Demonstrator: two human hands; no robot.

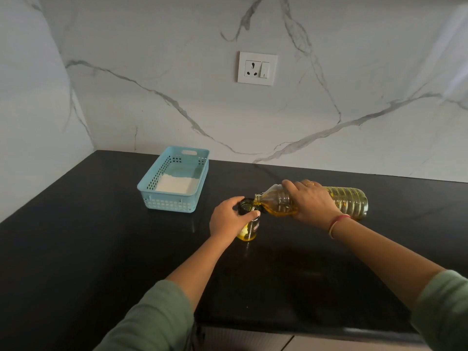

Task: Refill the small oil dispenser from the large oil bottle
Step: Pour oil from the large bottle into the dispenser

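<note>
Head view: the red label [256, 226] on the small dispenser [249, 231] is unreadable. The left hand [228, 219] grips it upright on the black worktop [101, 236], some yellow oil inside. The right hand [311, 201] clasps the large bottle [349, 200], tipped sideways and part full of oil, its mouth at the dispenser's opening. 1 blue basket [172, 205] holds something white.

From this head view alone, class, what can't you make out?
Head view: fill level of the small oil dispenser, hidden by the gripping left hand.
Head view: middle of the large oil bottle, covered by the right hand.
Head view: white item in the blue basket, too blurred to identify.
</note>
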